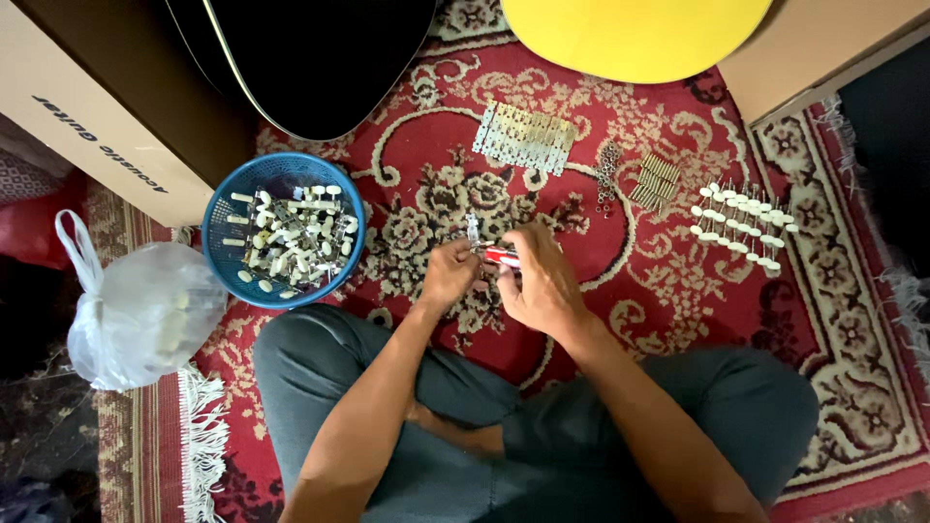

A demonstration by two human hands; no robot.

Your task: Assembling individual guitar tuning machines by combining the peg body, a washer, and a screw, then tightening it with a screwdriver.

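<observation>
Metal tuner plate (pixel 473 230): a small silver strip, held upright between the fingertips of the left hand (pixel 448 274), projecting just above that grip. The right hand (pixel 542 281) is clenched around a red-handled tool (pixel 501 256); the tool's tip points left and meets the plate at the left fingertips. Both hands work just above the red patterned carpet (pixel 620 320), over the person's crossed legs.

Left of the grip, near it: a blue plastic basket (pixel 221 254) holding cream-knobbed tuner parts. Further left: a tied clear plastic bag (pixel 136 310).

Above the grip: a row of metal plates (pixel 524 138) lying flat. To the upper right: a cluster of small nuts (pixel 607 179), brass bushings (pixel 657 182), then rows of white-knobbed pegs (pixel 741 225), well apart from the hands.
</observation>
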